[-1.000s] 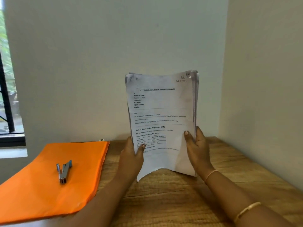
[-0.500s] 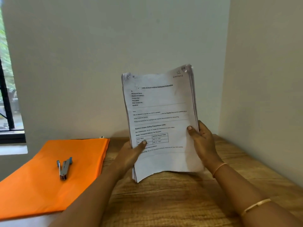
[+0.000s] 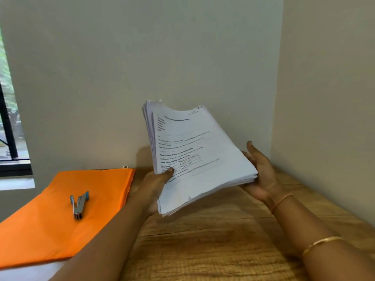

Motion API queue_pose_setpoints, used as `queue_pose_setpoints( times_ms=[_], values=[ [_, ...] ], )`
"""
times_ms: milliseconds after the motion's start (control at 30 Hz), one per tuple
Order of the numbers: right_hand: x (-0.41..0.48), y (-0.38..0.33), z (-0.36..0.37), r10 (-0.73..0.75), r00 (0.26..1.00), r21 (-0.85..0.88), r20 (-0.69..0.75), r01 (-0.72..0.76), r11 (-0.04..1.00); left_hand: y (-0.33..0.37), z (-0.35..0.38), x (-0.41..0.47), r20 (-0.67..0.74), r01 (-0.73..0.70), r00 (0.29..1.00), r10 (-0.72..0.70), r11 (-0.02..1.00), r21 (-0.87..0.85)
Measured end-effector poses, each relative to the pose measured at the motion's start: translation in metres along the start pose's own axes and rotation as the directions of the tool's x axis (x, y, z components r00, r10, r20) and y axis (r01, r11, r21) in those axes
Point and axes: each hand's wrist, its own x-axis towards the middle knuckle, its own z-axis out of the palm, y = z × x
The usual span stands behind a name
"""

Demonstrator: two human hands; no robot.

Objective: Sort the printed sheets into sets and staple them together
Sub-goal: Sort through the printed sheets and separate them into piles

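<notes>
The sheets [image 3: 194, 151] are held tilted above the desk [image 3: 213, 240], printed side up. Their near left corner is pinched by the left hand [image 3: 156, 183], thumb on top. Their right edge is gripped by the right hand [image 3: 261, 175], fingers beneath. At left, a stapler [image 3: 79, 203] is laid on an orange folder [image 3: 60, 220].
</notes>
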Motion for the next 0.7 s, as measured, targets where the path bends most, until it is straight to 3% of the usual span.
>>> queue_pose_setpoints(
  times_ms=[100, 233, 400, 533, 600, 700],
  values=[
    [0.003, 0.010, 0.008, -0.048, 0.997, 0.141, 0.055, 0.040, 0.989, -0.003, 0.007, 0.002, -0.094, -0.024, 0.995, 0.019, 0.998, -0.050],
    [0.006, 0.022, 0.023, -0.065, 0.996, 0.143, 0.068, 0.055, 0.988, -0.008, 0.017, 0.002, -0.174, -0.018, 0.985, -0.006, 0.991, -0.136],
    [0.007, 0.050, 0.035, 0.021, 0.999, -0.163, 0.024, -0.017, 0.986, -0.015, 0.031, -0.003, -0.172, -0.029, 0.985, -0.011, 0.974, -0.225],
    [0.010, 0.049, 0.036, -0.039, 0.993, -0.233, -0.113, 0.012, 0.972, -0.014, 0.035, -0.008, -0.057, -0.005, 0.998, -0.008, 0.973, -0.229],
    [0.009, 0.037, 0.028, -0.041, 0.994, -0.257, -0.102, 0.014, 0.966, -0.008, 0.032, -0.007, -0.005, 0.022, 1.000, -0.025, 0.967, -0.254],
    [0.004, 0.019, 0.008, 0.005, 0.999, -0.356, -0.044, -0.021, 0.934, 0.002, 0.013, 0.001, -0.071, 0.007, 0.997, -0.038, 0.923, -0.385]
  ],
)
